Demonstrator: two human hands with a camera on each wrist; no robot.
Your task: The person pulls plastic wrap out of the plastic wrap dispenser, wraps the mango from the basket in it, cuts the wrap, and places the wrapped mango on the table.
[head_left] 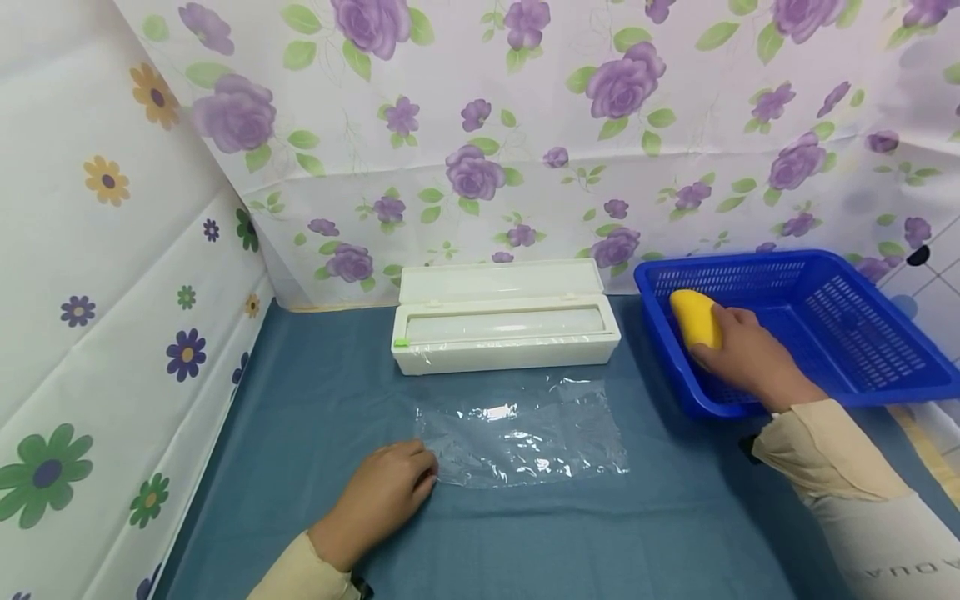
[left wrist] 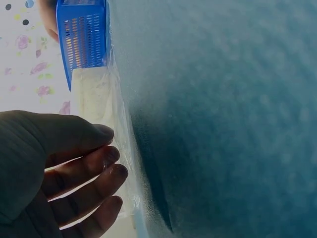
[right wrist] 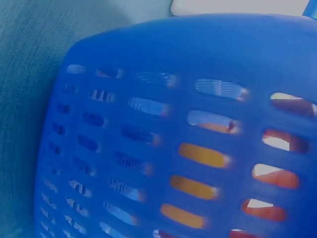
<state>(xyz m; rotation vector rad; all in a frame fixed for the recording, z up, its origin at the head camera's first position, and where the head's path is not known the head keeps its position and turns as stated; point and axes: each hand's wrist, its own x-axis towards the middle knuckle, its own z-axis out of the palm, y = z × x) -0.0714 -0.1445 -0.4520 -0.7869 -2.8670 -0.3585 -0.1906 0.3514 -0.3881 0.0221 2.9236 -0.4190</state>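
Observation:
A clear sheet of cling film [head_left: 517, 433] lies on the blue-green cloth, wrinkled and shiny. My left hand [head_left: 390, 483] is at its left edge; in the left wrist view the thumb and index fingertip nearly meet at the film, apparently pinching it. My right hand [head_left: 742, 350] grips a smooth yellow mango-like fruit [head_left: 693, 317] at the left side of the blue basket [head_left: 787, 279]. Through the basket's slots in the right wrist view, yellow and parts of the hand show. Behind the film stands a white cling film dispenser [head_left: 502, 354], its lid raised and a roll inside.
The blue-green tablecloth [head_left: 315, 400] covers the work surface. A flowered curtain [head_left: 480, 125] closes off the back, and a sheet with daisies [head_left: 112, 333] hangs at the left. The basket's slotted wall [right wrist: 148, 134] fills most of the right wrist view.

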